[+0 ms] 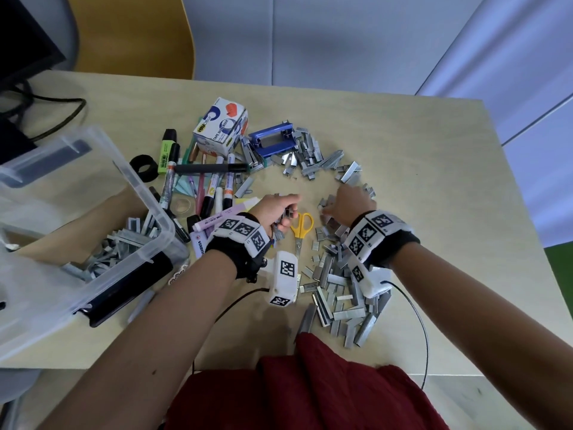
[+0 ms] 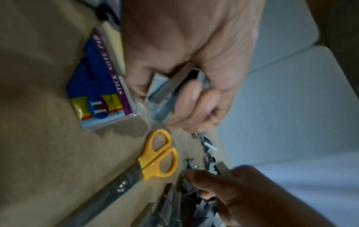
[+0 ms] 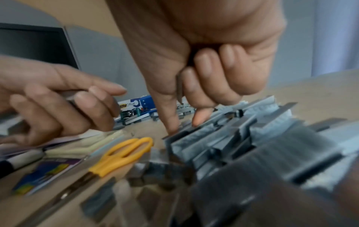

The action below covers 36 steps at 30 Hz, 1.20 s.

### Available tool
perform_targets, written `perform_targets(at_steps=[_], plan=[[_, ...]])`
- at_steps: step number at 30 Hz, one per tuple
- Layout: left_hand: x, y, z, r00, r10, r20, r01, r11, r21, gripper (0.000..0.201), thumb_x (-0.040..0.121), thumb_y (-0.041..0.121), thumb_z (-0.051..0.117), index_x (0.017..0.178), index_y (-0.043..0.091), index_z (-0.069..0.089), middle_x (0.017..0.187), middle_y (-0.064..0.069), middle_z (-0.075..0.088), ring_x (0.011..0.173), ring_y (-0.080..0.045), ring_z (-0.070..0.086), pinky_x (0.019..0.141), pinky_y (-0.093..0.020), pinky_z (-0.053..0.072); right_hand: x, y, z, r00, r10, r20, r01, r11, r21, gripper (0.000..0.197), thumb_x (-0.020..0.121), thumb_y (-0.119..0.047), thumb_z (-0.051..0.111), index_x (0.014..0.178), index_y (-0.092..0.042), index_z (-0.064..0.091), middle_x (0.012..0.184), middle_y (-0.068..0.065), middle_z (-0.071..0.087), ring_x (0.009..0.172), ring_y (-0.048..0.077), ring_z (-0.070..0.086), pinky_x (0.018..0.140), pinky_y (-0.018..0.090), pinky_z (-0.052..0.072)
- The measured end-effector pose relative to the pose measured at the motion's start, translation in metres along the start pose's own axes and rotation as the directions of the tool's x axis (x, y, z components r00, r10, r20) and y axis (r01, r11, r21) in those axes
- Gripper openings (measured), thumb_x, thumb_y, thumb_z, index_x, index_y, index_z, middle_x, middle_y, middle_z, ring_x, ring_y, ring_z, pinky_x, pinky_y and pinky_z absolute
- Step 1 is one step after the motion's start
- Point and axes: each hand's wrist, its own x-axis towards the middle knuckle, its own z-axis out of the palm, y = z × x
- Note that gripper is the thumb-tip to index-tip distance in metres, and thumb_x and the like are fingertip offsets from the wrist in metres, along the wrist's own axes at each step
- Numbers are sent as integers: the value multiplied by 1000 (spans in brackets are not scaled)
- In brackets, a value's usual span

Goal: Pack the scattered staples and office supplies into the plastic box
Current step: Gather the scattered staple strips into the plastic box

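The clear plastic box stands tilted at the left with staple strips inside. Loose staple strips lie in a heap under my right wrist and in an arc at the back. My left hand hovers over the yellow scissors and grips a bundle of staple strips. My right hand curls its fingers round a few strips, with thumb and forefinger tips touching the heap. The two hands are a short gap apart.
A tape dispenser carton, a blue hole punch, markers and pens, a black tape roll and a sticky note pad lie between the box and the staples. Cables and a monitor sit at the far left.
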Motion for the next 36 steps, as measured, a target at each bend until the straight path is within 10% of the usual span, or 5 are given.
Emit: perform_targets(at_steps=[7,14,23,31,36], plan=[[7,12,14,983,48,-176,16,938,347,35,89,14,56,58,10,41,51,-4,44,24,-8,31,34,-9,20,-14,-2,5,999,-52,-3,52,998,-43,26,92,-23,48,109,-6,57,108,11,62,101,30,60,78,36,48],[24,27,39,936,301,-181,-11,540,841,10,84,18,57,83,8,56,93,-13,60,89,-30,58,69,-29,40,-9,22,3,997,-6,75,-23,926,377,33,81,-21,62,56,-11,43,58,1,49,54,16,51,49,22,40],[34,25,61,962,272,-19,-15,123,992,35,94,27,51,116,-1,53,122,-19,56,109,-34,56,82,-35,45,-17,48,-8,970,12,243,-207,567,797,20,87,-15,56,71,-1,54,40,-5,46,31,6,29,37,16,21],[32,21,63,962,271,28,-32,10,999,30,93,19,46,118,2,49,122,-16,55,108,-32,55,74,-32,37,-20,52,-3,972,-38,232,-188,469,863,23,83,-6,51,61,-7,46,39,-4,36,30,8,25,34,13,20],[17,29,56,977,210,-22,-26,220,975,40,94,24,44,125,-1,44,127,-20,49,113,-35,51,83,-33,42,-23,47,-6,979,-59,197,-152,438,886,30,85,-4,47,58,-13,38,37,-7,33,33,10,23,36,15,18]])
